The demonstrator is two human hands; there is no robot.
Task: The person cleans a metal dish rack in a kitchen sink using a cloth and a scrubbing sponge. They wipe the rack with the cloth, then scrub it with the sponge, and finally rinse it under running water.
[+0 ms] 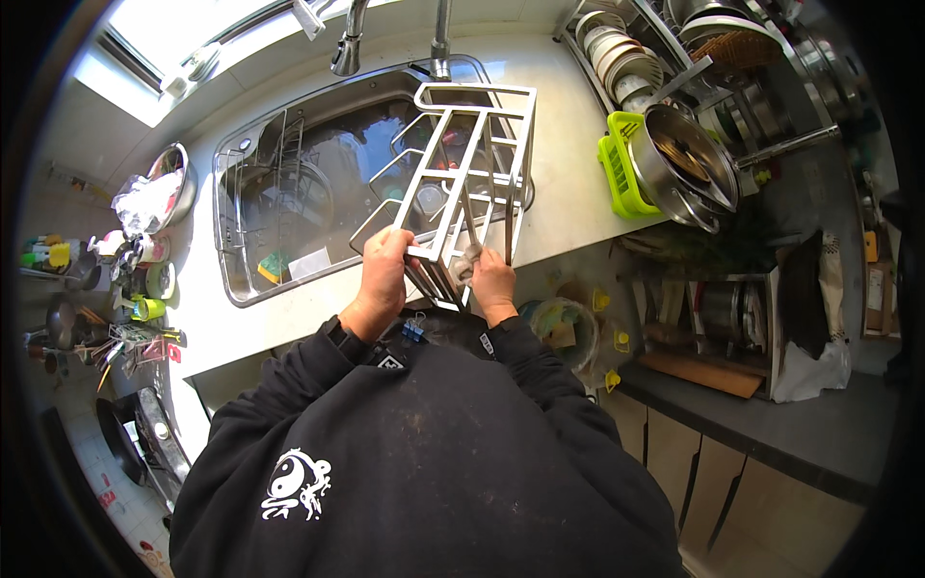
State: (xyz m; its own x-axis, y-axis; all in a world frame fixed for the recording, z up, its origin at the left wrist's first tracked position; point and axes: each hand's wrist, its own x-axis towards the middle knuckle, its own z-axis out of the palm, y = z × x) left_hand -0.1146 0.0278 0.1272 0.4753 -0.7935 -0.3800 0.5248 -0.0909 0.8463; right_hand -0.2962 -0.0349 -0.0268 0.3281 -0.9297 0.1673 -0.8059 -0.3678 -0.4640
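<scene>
A silver metal rack (pixel 452 175) with flat bars and bent wire hooks is held tilted over the right part of the sink and the counter's front edge. My left hand (pixel 384 271) grips its near left corner. In my right hand (pixel 493 279) is a bunched greyish cloth (pixel 466 264), pressed against a bar at the rack's near end. Below the rack, the stainless steel sink (pixel 233 278) holds water, a wire rack (pixel 289 148), a green and yellow sponge (pixel 272 267) and a white flat piece (pixel 309 263). Several small items under the rack are partly hidden.
A faucet (pixel 348 52) hangs over the sink's back edge. On the right, a large steel pot (pixel 654 155) leans by a green plastic basket (pixel 618 162), near stacked bowls (pixel 614 58). A metal bowl (pixel 185 189) with plastic bags stands left. A clear bucket (pixel 564 325) is low right.
</scene>
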